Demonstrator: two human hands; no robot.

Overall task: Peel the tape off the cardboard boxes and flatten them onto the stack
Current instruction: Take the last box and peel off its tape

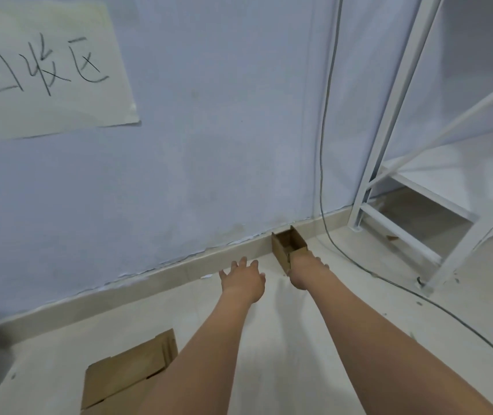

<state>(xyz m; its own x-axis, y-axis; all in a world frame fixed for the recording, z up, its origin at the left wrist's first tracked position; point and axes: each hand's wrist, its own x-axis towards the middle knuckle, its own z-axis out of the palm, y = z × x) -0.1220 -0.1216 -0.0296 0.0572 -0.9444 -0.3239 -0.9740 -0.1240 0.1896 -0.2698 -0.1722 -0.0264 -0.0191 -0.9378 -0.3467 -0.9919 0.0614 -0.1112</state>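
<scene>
A: Now, head view only. Where is the work piece?

B: Small open cardboard box (287,246) on the floor (299,339), its back against the skirting board (179,272) of the wall (209,145), directly ahead of the right hand (303,272). Open side faces up and toward the camera. No tape is discernible on it at this size.

A: Right hand status?

B: Arm fully extended, hand at the box's near edge and touching it. Fingers are hidden behind the hand and the box wall, so whether they grip it cannot be told.

A: Left hand?

B: Left hand (243,280) reaches alongside, just left of the box and not touching it; fingers spread and straight, holding nothing. Judgement: it is coming in to share the pick-up.

A: And the stack?

B: Flattened cardboard stack (128,375) lies on the floor near the left forearm, well behind both hands. Probably kept close so a flattened box goes straight onto it.

A: Surroundings?

B: Paper sign (47,67) on the wall above the left hand; cable (359,265) and white metal rack (418,175) to the right of the right hand.
</scene>
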